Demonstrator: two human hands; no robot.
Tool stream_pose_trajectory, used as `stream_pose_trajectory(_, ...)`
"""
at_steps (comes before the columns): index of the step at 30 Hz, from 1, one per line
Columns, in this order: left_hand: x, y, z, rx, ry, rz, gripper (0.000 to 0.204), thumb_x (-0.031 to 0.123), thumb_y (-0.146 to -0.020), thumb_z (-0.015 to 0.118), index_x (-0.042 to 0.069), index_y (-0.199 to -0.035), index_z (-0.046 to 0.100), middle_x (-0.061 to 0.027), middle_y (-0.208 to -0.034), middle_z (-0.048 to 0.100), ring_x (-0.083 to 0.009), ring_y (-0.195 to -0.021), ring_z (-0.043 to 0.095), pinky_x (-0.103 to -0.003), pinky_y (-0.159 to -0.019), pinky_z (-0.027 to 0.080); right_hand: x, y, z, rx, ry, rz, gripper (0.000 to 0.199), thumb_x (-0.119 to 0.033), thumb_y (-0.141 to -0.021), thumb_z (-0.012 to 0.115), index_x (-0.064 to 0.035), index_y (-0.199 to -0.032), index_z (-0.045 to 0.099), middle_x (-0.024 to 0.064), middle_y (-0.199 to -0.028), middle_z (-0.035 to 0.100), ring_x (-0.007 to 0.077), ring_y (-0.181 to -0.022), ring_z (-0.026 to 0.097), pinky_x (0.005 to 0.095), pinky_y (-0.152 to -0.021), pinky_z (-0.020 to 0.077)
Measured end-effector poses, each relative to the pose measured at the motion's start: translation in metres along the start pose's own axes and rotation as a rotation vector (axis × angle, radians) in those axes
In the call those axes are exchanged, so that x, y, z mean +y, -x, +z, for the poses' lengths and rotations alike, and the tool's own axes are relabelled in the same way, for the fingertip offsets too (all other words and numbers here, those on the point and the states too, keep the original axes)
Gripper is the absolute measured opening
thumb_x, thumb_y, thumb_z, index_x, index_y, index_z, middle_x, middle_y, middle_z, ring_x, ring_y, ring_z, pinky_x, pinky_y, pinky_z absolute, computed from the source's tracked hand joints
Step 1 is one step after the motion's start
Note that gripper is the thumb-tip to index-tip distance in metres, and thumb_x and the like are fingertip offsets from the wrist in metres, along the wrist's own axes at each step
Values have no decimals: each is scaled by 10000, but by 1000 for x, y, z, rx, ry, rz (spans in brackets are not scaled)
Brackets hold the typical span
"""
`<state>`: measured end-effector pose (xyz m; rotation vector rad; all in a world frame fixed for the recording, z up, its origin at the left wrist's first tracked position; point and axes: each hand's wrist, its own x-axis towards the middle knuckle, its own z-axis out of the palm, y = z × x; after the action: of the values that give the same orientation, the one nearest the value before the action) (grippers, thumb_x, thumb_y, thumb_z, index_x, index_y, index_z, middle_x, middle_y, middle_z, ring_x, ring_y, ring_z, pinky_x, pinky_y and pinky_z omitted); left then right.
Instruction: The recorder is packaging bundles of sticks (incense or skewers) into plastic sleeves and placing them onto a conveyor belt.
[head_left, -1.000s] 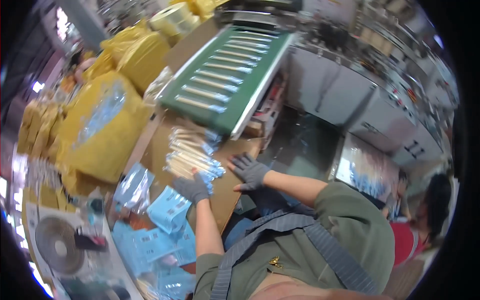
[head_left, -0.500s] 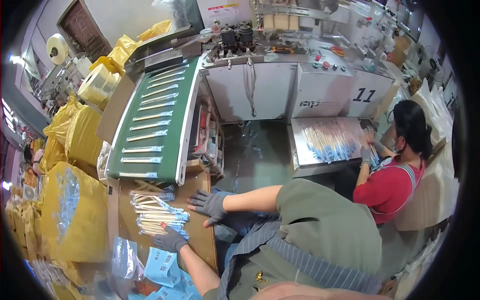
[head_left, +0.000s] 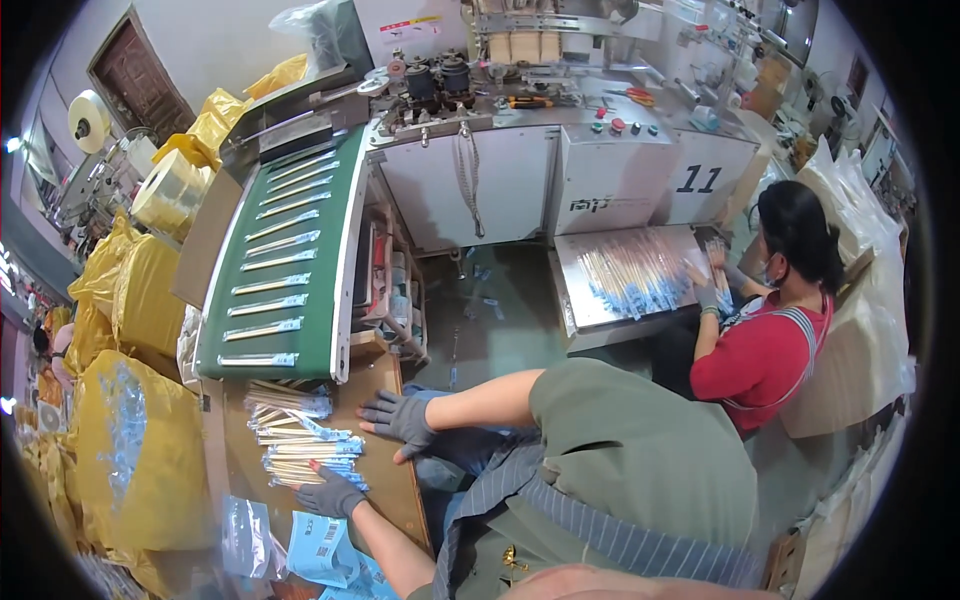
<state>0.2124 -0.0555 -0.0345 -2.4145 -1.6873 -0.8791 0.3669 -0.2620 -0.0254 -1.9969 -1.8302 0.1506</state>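
Wearer's two hands [head_left: 330,493] [head_left: 403,418], one pile [head_left: 305,440], apparently sticks [head_left: 285,453]

Lie heaped at eight o'clock as slim, pale wooden sticks in clear wrappers [head_left: 292,437] — pointing blue ends mostly toward three.

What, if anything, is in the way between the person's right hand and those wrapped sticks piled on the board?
Nothing visible. The right hand is spread at the edge of the brown board, just a small gap from the wrapped sticks; the left hand is at their near side.
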Motion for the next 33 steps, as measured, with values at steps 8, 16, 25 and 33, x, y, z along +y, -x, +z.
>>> stream_pose_trajectory(8,-1,7,-5,-5,-6,11,789,603,-896,415,-70,-1308,421,-241,-1264,512,-366,-1185,473,-435,-1025,343,-4,3,0,-32,-12,5,1039,-728,-749,432,52,-1412,254,279,-1485,199,421,-1392,156,574,-1105,72)
stream_pose_trajectory(16,-39,-9,25,-137,-45,-64,818,627,-870,454,-81,-1280,442,-279,-1216,511,-404,-1112,498,-467,-967,378,-8,-12,8,-153,-134,8,1092,-721,-720,473,55,-1434,193,314,-1494,112,438,-1408,70,581,-1110,3)
stream_pose_trajectory(25,-7,1,19,123,9,94,846,661,-864,421,-98,-1234,483,-265,-1093,580,-384,-1036,545,-445,-914,418,5,-3,5,-133,-128,38,1109,-749,-702,459,65,-1418,226,318,-1491,118,442,-1404,83,610,-1094,-5)
stream_pose_trajectory(33,1,4,-6,85,121,-44,796,637,-853,465,-118,-1091,551,-312,-1078,576,-435,-981,562,-475,-868,444,-6,-5,-8,-155,-91,34,1073,-699,-719,504,35,-1440,198,323,-1481,147,452,-1396,110,565,-1117,37)
